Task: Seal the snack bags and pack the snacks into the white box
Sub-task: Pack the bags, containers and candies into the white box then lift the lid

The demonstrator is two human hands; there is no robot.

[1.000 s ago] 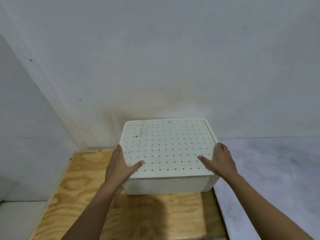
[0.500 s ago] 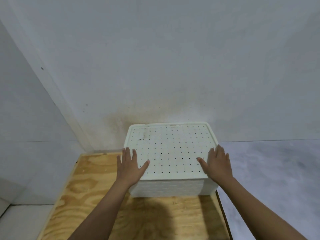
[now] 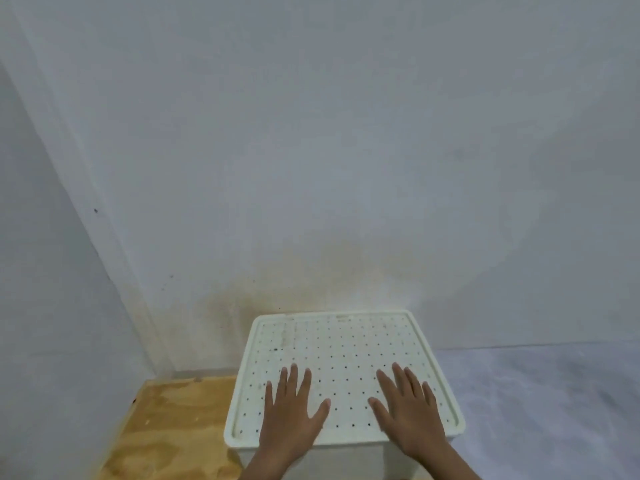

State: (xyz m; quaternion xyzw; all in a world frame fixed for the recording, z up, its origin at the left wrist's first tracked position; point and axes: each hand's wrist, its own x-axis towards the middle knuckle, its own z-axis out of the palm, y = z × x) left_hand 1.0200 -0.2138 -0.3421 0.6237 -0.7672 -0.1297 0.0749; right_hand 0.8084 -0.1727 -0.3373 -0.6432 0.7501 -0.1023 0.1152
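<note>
The white box (image 3: 341, 344) stands on a plywood table, closed by a flat white lid dotted with small holes. My left hand (image 3: 292, 412) lies flat on the near left part of the lid, fingers spread. My right hand (image 3: 408, 408) lies flat on the near right part, fingers spread too. Neither hand holds anything. No snack bags are in sight; the inside of the box is hidden by the lid.
The plywood table (image 3: 169, 427) shows to the left of the box, set into a corner of white walls (image 3: 311, 150). A grey floor (image 3: 547, 410) lies to the right, below the table's edge.
Both hands have moved from the lid's side edges onto its top and now lie flat there. The view has tilted up, so the box sits lower in frame.
</note>
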